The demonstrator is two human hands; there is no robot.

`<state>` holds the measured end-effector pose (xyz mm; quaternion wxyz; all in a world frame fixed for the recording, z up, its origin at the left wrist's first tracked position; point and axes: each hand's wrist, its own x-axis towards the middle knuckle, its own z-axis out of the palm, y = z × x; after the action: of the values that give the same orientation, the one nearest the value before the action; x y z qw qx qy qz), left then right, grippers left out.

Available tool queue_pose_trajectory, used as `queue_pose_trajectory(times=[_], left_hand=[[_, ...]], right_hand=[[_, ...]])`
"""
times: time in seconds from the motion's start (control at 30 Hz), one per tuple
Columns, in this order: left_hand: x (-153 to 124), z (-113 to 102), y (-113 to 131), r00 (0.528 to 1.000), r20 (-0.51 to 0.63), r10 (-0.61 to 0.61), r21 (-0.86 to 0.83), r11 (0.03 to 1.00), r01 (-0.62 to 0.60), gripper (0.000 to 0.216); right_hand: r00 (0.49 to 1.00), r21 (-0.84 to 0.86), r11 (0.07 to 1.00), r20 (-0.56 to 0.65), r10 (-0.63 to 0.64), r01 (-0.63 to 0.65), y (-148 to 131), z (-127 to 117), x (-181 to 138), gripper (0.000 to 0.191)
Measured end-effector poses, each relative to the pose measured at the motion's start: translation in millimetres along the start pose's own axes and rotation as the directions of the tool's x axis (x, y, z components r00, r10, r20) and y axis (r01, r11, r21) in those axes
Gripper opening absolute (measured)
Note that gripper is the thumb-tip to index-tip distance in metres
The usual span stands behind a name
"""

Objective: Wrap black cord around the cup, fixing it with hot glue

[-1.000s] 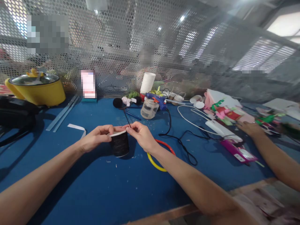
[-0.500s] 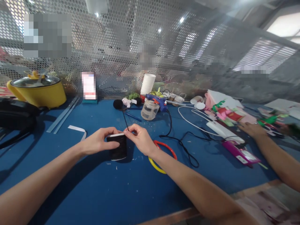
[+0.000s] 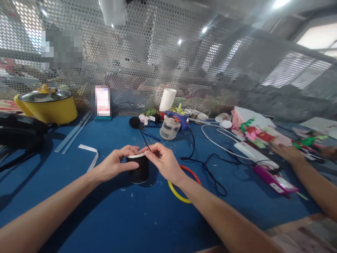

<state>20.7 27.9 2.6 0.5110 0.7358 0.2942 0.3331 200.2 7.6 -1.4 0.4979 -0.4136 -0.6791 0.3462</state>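
Note:
A short black cup-like cylinder (image 3: pixel 139 172) with a white rim stands upright on the blue table, its side seemingly wrapped in black cord. Around its left side and rim curls my left hand (image 3: pixel 118 163), thumb across the front and fingers behind the top. My right hand (image 3: pixel 164 160) pinches a thin black cord (image 3: pixel 144 137) at the right of the rim. That cord runs back to a black ball of yarn (image 3: pixel 134 122). The fingertips partly hide where cord and rim meet.
Behind are a clear jar (image 3: pixel 170 129), a blue glue gun (image 3: pixel 177 115) and a white ribbed cup (image 3: pixel 167 99). Right of my hands lie a red-yellow ring (image 3: pixel 179 194), black cable (image 3: pixel 207 168) and purple device (image 3: pixel 275 180). Another person's hand (image 3: pixel 288 151) reaches in. A yellow pot (image 3: pixel 52 110) stands left.
The cup and both my hands have moved slightly right on the table, still in contact. The whole view has shifted a little, so things appear lower.

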Motion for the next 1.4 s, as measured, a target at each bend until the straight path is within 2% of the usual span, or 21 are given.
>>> queue_pose_trajectory(times=[0.13,0.4,0.63,0.83,0.97,1.07,1.13,1.2,1.23,1.3,1.33,1.37,1.4], left_hand=[[-0.2,2.1,-5.3,0.999,-0.043,-0.013,0.026,1.0,0.014,0.006],[-1.5,6.6,10.1,0.997,-0.074,0.019,0.328,0.945,0.007,0.011],[-2.7,14.0,16.0,0.992,-0.124,0.006,0.316,0.948,0.034,0.005],[-2.8,13.4,21.4,0.993,-0.114,0.017,0.328,0.945,0.021,0.011],[-3.1,12.8,23.6,0.994,-0.106,0.024,0.356,0.934,0.015,0.015],[-3.2,11.9,22.9,0.993,-0.118,0.024,0.36,0.933,0.02,0.014],[-3.2,11.0,20.7,0.988,-0.152,0.017,0.318,0.948,0.033,0.013],[-2.8,9.9,17.5,0.983,-0.186,0.001,0.262,0.964,0.049,0.013],[-2.6,9.4,15.8,0.979,-0.205,0.001,0.243,0.969,0.05,0.013],[-2.1,8.5,13.0,0.973,-0.231,0.01,0.228,0.973,0.044,0.012],[-2.0,8.1,12.1,0.972,-0.234,0.016,0.232,0.972,0.039,0.012],[-1.9,7.7,11.6,0.973,-0.229,0.02,0.242,0.97,0.037,0.012],[-1.9,7.3,11.5,0.976,-0.219,0.02,0.254,0.966,0.038,0.011]], right_hand=[[0.998,-0.135,0.989,-0.023,-0.066,0.062,1.5,-0.8,-2.1,0.009],[0.986,-0.277,0.949,-0.028,-0.162,0.148,2.0,3.8,-4.8,0.008],[0.972,-0.318,0.921,-0.001,-0.236,0.224,-1.7,7.0,-7.0,0.007],[0.954,-0.376,0.88,0.041,-0.298,0.291,-2.5,9.0,-8.4,0.008],[0.952,-0.374,0.879,0.043,-0.302,0.295,-6.2,12.2,-10.6,0.007],[0.956,-0.396,0.874,0.032,-0.292,0.28,-14.4,2.6,-3.0,0.006],[0.962,-0.445,0.867,-0.041,-0.27,0.225,-21.1,-16.1,9.8,0.013],[0.957,-0.505,0.859,-0.193,-0.215,0.091,-26.3,-43.8,27.2,0.021],[0.93,-0.551,0.834,-0.308,-0.201,-0.002,-27.5,-59.1,36.4,0.023],[0.845,-0.605,0.768,-0.507,-0.171,-0.208,-26.0,-87.9,53.6,0.021],[0.822,-0.547,0.773,-0.567,-0.057,-0.323,-23.3,-99.5,60.8,0.018],[0.813,-0.446,0.782,-0.568,0.128,-0.434,-19.4,-108.3,66.7,0.022],[0.811,-0.398,0.78,-0.539,0.227,-0.483,-14.8,-114.3,71.4,0.028]])
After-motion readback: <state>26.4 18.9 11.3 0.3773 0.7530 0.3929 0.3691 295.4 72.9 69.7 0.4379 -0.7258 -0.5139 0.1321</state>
